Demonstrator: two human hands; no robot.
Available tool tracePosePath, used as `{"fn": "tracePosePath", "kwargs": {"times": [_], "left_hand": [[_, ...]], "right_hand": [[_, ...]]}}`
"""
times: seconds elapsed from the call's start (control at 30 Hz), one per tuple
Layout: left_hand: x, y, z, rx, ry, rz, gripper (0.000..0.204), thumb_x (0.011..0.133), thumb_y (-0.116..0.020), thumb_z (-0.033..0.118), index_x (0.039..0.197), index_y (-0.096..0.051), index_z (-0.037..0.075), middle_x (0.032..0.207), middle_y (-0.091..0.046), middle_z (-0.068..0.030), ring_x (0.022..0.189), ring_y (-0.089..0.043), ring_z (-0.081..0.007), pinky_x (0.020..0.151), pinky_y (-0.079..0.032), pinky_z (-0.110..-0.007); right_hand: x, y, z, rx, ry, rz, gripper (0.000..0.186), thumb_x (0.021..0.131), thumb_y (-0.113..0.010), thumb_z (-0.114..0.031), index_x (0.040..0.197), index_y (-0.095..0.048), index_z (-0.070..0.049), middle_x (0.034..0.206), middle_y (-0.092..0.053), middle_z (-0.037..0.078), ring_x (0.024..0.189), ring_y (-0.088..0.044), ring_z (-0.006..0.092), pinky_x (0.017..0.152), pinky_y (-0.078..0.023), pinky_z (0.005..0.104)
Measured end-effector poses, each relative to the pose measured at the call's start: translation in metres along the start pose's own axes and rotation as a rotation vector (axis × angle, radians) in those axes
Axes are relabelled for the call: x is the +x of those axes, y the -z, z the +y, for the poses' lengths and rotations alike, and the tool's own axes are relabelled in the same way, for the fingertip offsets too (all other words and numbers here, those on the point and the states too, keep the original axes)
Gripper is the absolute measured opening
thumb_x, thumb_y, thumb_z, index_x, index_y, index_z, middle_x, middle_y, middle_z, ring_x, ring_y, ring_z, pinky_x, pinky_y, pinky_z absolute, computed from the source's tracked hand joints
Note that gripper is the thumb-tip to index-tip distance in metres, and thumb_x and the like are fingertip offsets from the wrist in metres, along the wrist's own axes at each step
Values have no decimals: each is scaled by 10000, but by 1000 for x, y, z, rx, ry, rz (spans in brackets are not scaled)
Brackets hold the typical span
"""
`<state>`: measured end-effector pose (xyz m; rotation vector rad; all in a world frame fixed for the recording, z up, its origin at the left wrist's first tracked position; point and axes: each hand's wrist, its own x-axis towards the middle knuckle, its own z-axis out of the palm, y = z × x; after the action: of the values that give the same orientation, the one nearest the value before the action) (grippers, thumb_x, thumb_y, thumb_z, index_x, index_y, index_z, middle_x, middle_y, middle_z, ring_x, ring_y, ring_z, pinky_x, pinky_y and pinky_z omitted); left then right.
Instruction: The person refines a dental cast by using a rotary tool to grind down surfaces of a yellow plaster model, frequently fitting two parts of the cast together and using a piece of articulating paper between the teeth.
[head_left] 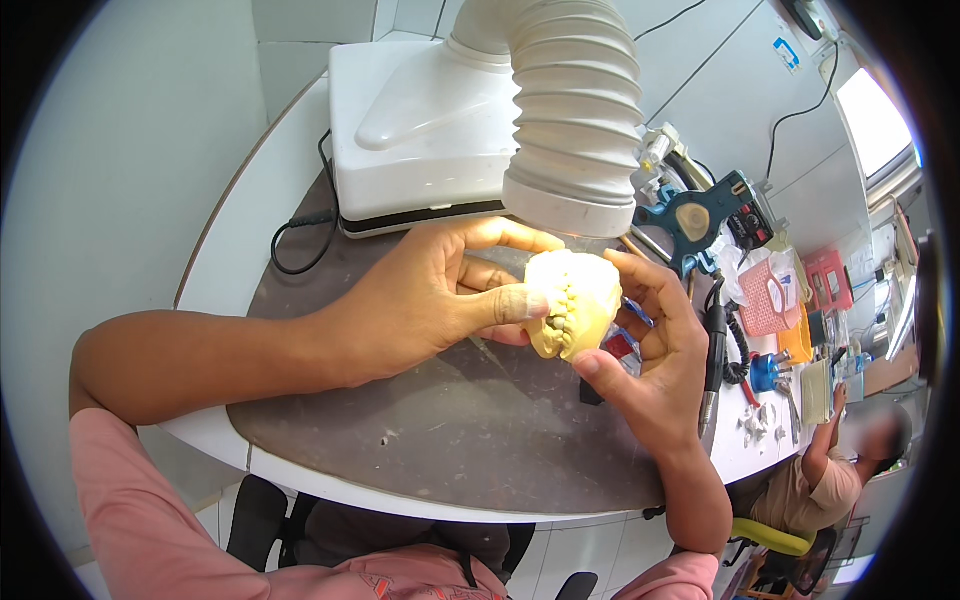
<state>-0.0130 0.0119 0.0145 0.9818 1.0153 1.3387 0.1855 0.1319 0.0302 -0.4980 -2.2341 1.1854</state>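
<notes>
A pale yellow plaster dental model (pixel 590 298), its upper and lower halves set together, is lifted above the grey worktop under a bright light. One or two teeth on it look dark grey. My left hand (pixel 455 290) grips its left side, thumb on the front near the teeth and fingers behind. From the right, my right hand (pixel 655 345) closes on the other half, thumb at the lower edge and fingers at the top and back. Small blue and red items (pixel 622 343) show partly behind my right fingers.
A ribbed suction hose (pixel 575 110) hangs just beyond the model, joined to a white box-shaped unit (pixel 430 130). To the right lie a handpiece (pixel 713 360) with a coiled cord, a teal articulator (pixel 700 218) and a pink basket (pixel 765 298). Another person (pixel 825 470) sits farther right.
</notes>
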Motion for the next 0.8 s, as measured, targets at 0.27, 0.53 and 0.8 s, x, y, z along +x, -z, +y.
{"fn": "tracePosePath", "kwargs": {"times": [0.27, 0.53, 0.8], "left_hand": [[-1, 0, 1, 11, 4, -13, 517, 950, -639, 122, 1400, -418, -3, 1099, -665, -166, 969, -663, -164, 872, -560, -295], [1, -2, -3, -21, -4, 15, 520, 944, -647, 118, 1397, -419, 1, 1112, -656, -165, 996, -648, -160, 881, -555, -300], [1, -3, -2, 4, -17, -6, 531, 939, -649, 108, 1401, -410, 6, 1130, -648, -160, 1011, -641, -157, 884, -551, -301]], "right_hand": [[-2, 1, 1, 5, 4, -24, 771, 714, -887, -263, 1296, -507, 69, 1223, -572, 146, 1142, -600, 226, 967, -529, 365], [0, 2, 5, -97, 132, 1, 777, 690, -900, -241, 1296, -526, 70, 1250, -574, 170, 1143, -604, 236, 967, -534, 370], [1, 4, 6, -145, 209, 14, 757, 688, -898, -263, 1283, -555, 55, 1226, -597, 183, 1120, -618, 240, 941, -548, 372]]}}
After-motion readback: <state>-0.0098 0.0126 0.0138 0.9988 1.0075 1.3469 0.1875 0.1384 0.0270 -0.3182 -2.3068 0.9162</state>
